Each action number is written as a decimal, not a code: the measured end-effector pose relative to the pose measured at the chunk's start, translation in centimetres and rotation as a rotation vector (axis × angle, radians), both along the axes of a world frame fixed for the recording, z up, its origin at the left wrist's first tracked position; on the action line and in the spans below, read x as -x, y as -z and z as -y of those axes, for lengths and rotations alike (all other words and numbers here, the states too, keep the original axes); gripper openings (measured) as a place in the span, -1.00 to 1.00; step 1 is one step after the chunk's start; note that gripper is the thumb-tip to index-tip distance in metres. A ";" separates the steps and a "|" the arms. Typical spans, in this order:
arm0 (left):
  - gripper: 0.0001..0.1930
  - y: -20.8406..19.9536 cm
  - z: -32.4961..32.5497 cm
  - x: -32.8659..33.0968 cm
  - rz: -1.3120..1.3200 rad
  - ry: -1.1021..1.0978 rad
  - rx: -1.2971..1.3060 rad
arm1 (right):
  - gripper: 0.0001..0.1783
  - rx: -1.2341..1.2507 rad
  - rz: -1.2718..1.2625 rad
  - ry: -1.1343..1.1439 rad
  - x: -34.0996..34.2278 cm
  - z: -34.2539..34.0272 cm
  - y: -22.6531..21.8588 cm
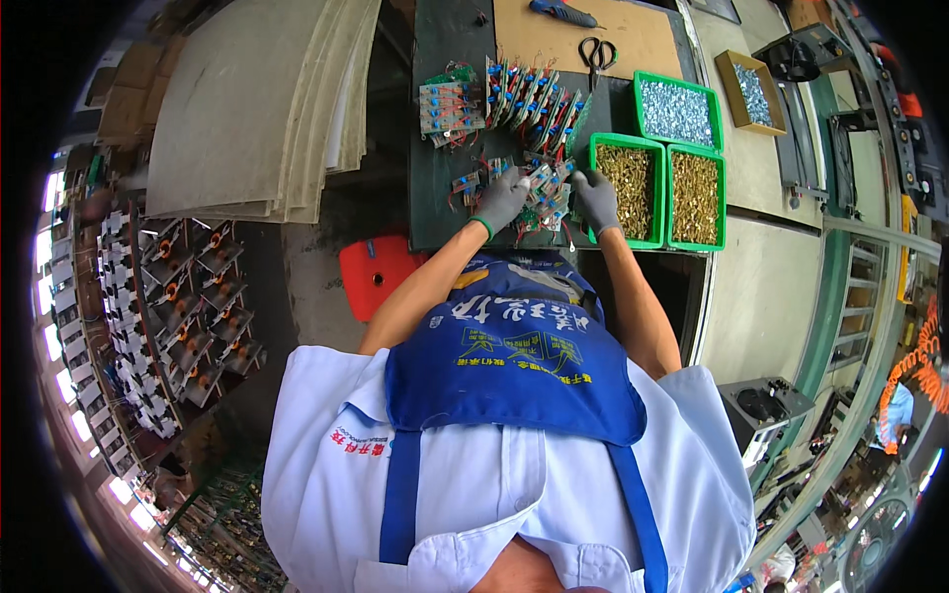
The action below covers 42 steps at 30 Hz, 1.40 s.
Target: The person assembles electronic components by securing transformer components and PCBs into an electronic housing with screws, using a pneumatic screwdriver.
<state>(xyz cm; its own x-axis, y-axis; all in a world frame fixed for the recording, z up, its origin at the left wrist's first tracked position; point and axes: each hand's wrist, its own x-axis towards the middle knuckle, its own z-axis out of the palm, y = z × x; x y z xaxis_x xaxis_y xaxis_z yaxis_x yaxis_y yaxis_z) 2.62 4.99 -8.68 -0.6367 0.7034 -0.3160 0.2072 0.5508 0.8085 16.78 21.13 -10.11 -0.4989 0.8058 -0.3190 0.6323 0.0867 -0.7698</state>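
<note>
My left hand [502, 201], in a grey glove with a green cuff, is closed at the edge of a small cluster of circuit boards [544, 188] with blue parts and red wires. It appears to pinch one board there. On the right of that cluster, my right hand [597, 202], also gloved in grey, has its fingers bent toward the boards; its fingertips are too small to make out. Close beside it stands a green bin [660, 198] of brass-coloured metal pieces. Beyond my hands, a curved row of upright circuit boards [534, 99] stands on the dark table [432, 203].
A second green bin [724, 212] holds brass pieces, and another green bin [638, 99] holds silvery ones. Scissors [596, 57] and a blue-handled tool [563, 12] lie on cardboard [633, 40]. A red stool [376, 280] stands left, below large leaning panels [247, 99].
</note>
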 end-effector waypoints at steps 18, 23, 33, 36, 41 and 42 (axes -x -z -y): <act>-0.63 3.1 5.7 -1.4 0.400 0.663 0.529 | -0.53 0.712 0.097 -0.616 -3.4 9.6 -0.8; -0.64 1.4 6.0 -0.7 0.760 0.299 0.480 | -0.52 0.620 -0.104 -0.685 -3.4 10.7 -2.3; -0.63 -1.8 5.2 2.0 0.958 -0.242 -0.096 | -0.63 0.781 -0.469 -0.026 -2.1 3.6 -7.6; -0.66 -1.4 5.7 2.0 0.955 -0.304 -0.108 | -0.55 0.298 -0.074 -0.171 -2.4 1.7 -5.2; -0.74 1.0 6.3 1.6 0.977 -0.357 -0.003 | -0.39 -0.049 0.062 -0.179 0.8 -0.8 -3.7; -0.74 0.9 6.4 1.5 0.976 -0.362 -0.008 | -0.34 -0.160 0.142 -0.124 2.4 -0.8 -4.7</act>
